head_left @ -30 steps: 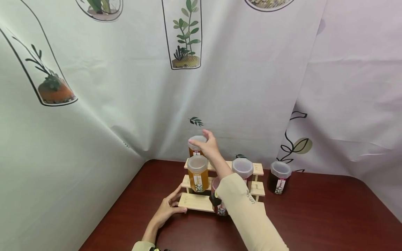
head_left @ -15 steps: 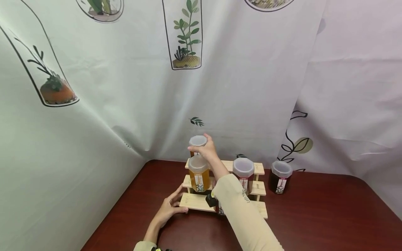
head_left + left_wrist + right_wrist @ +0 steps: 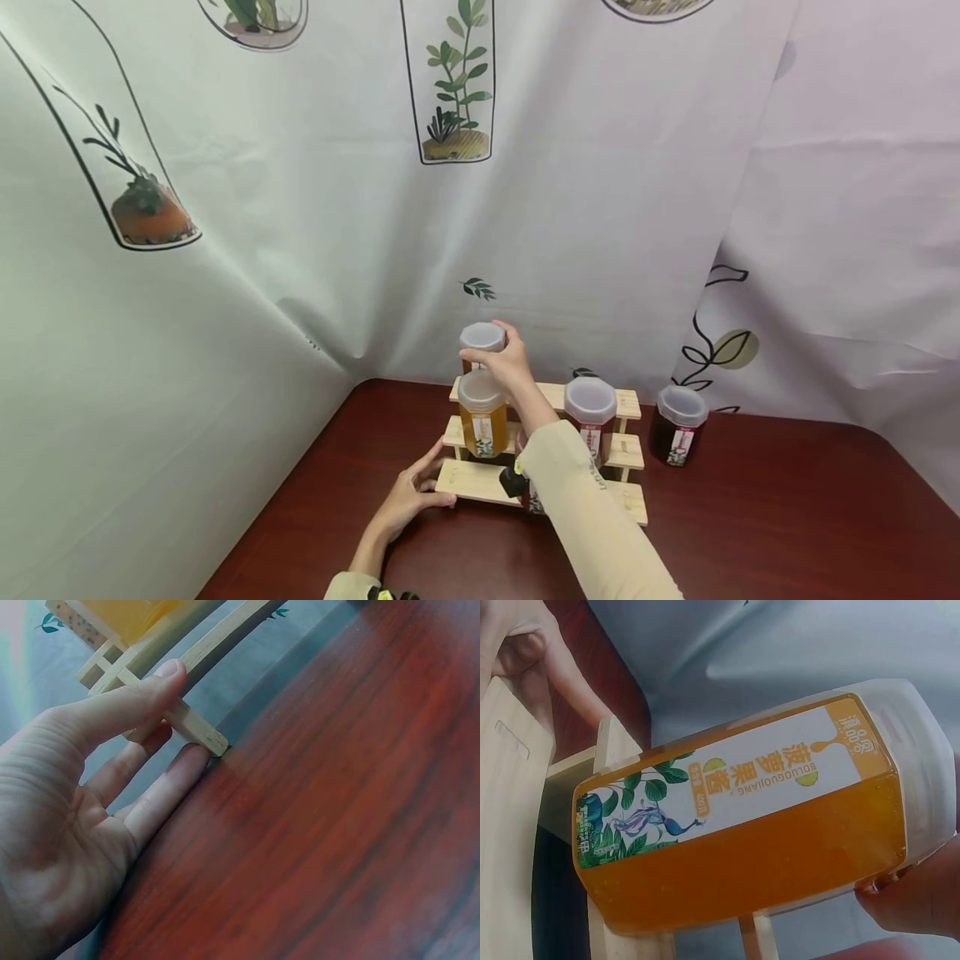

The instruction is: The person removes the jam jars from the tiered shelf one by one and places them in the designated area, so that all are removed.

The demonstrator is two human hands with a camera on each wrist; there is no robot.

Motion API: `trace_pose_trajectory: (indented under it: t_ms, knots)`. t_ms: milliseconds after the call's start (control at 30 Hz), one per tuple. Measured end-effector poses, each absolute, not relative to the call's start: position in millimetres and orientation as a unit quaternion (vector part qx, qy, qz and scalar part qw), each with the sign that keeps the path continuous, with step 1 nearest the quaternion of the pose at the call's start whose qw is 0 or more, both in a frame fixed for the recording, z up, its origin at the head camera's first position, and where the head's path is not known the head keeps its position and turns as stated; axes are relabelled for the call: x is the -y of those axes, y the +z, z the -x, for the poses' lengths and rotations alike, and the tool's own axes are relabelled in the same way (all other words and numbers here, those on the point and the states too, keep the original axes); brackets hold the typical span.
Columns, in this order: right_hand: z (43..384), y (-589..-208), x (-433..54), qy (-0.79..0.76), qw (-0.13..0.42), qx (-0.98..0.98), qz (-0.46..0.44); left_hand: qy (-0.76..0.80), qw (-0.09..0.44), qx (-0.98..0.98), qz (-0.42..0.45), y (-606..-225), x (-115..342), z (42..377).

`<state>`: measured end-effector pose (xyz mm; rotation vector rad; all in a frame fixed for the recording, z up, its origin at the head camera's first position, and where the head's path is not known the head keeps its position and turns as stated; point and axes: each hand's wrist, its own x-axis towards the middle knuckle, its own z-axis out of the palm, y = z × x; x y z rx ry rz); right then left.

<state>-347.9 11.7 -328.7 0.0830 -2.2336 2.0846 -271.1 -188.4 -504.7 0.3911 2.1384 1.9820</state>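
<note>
My right hand [image 3: 506, 358] grips an octagonal jam jar [image 3: 482, 337] by its pale lid, at the left end of the top tier of a stepped wooden rack [image 3: 480, 483]. Just in front, one tier lower, stands a yellow-amber jam jar [image 3: 483, 417]; its labelled side fills much of the right wrist view [image 3: 757, 802], partly covering the right hand. My left hand [image 3: 405, 504] holds the rack's lower left end, thumb in front and fingers at the side. In the left wrist view, that thumb presses the wood [image 3: 187, 724].
A dark red jar [image 3: 591, 408] stands toward the rack's right. Another reddish jar [image 3: 534, 502] low on the rack is mostly hidden by the right sleeve. One dark jar [image 3: 678, 427] stands on the brown table [image 3: 780, 500], right of the rack. A printed curtain [image 3: 600, 208] hangs close behind.
My right hand has lowered and closed round the back jar's lid, where its fingers were spread above before. The left hand keeps its hold on the rack. The head view has shifted slightly.
</note>
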Motion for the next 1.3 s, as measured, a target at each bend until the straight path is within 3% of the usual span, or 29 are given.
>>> trace_pose_trajectory:
  t_ms: [600,800,1033,1300]
  knots:
    - [348.4,-323.2,-15.2,0.742,0.115,0.660,0.027,0.668,0.096,-0.726,-0.133,-505.9,187.4,268.9]
    - [344.0,-292.8,-27.0,0.767,0.144,0.624,0.038,0.667,0.094,-0.727,-0.135,-507.2,186.6,269.6]
    - [338.7,-245.4,-57.6,0.760,0.196,0.619,-0.008,0.663,0.087,-0.730,-0.139,-505.3,186.0,274.5]
    - [325.6,-223.6,-104.8,0.745,0.222,0.628,-0.027,0.659,0.086,-0.737,-0.123,-508.3,186.1,274.5]
